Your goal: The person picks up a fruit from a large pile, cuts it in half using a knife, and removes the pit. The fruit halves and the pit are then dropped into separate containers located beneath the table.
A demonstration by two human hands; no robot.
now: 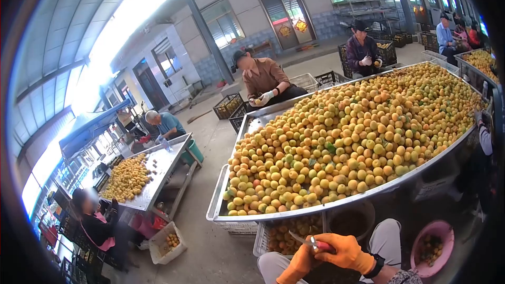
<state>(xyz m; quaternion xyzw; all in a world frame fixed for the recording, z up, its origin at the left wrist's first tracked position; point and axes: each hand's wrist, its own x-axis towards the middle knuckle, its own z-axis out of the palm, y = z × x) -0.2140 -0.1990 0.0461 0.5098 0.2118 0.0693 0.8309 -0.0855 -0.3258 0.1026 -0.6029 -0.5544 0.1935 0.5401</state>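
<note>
Both my hands wear orange gloves and meet low in front of my lap. My right hand (344, 253) is closed around the red handle of a small knife (322, 246); its blade points up and to the left. Against it, my left hand (299, 264) is closed, and whatever its fingers hold is hidden. Beyond them, a long metal-edged table (294, 212) bears a large heap of yellow-orange fruit (336, 150) that look like apricots. Under its near edge, close to my hands, a white crate (261, 239) contains more of this fruit.
A pink basin (446, 234) with fruit pieces stands at my right, and a round tub (368, 213) sits below the table. Several people work around the tables. At left, a second table (167, 165) carries fruit, with a white crate (157, 252) beside it.
</note>
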